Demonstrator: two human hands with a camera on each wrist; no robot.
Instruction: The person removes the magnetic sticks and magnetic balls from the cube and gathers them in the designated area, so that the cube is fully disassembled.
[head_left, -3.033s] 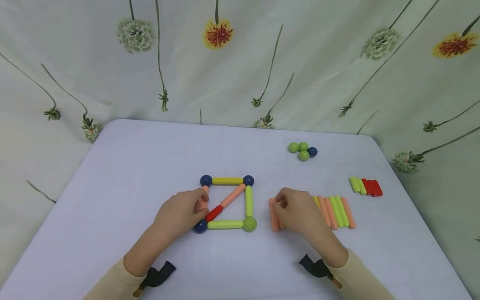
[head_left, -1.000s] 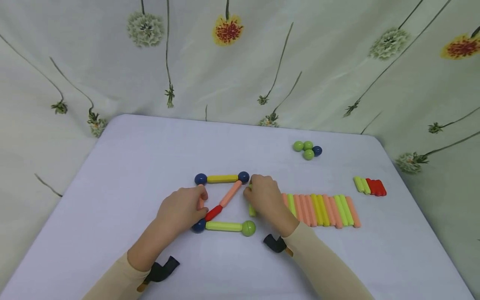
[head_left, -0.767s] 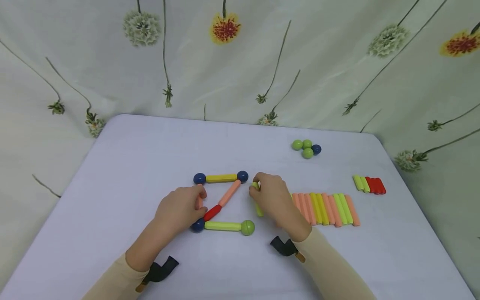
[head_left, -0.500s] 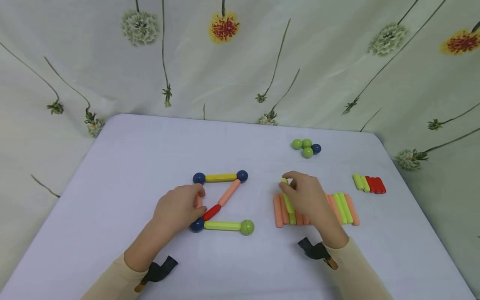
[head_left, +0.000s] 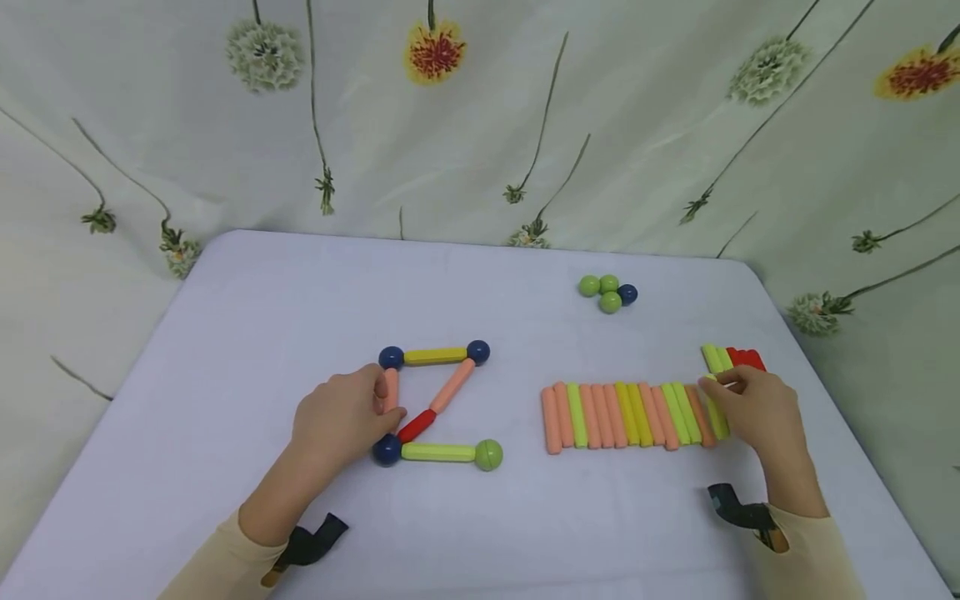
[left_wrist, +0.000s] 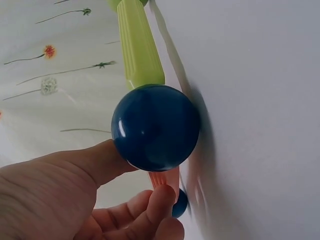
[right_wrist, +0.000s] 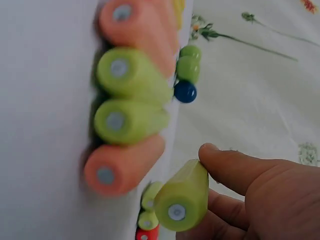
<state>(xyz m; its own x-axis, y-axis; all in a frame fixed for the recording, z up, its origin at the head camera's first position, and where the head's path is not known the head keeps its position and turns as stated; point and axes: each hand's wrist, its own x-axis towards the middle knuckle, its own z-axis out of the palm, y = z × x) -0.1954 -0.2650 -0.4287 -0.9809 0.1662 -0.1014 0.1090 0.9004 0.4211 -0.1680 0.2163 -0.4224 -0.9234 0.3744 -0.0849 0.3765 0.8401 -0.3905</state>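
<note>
My left hand [head_left: 337,421] holds the salmon magnetic stick [head_left: 392,387] on the left side of a flat shape of sticks and balls. Its thumb lies against the lower-left blue ball [left_wrist: 156,127]. From that ball a light green stick [head_left: 438,452] runs to a green ball [head_left: 489,455]; a short red stick [head_left: 417,427] and a salmon one [head_left: 453,385] slant up to the top-right blue ball [head_left: 477,352]. Between thumb and fingers, my right hand [head_left: 765,408] pinches another light green magnetic stick [right_wrist: 185,197], tilted, beside the right end of the stick row.
A row of salmon, green and yellow sticks [head_left: 611,415] lies right of the shape. Behind my right hand are short green and red sticks [head_left: 744,357]. Several loose balls [head_left: 609,285] sit near the table's back edge, before a flowered cloth [head_left: 480,125].
My right hand has taken the light green stick off the shape's right side and carried it rightward past the row. My left hand has kept its hold on the salmon stick.
</note>
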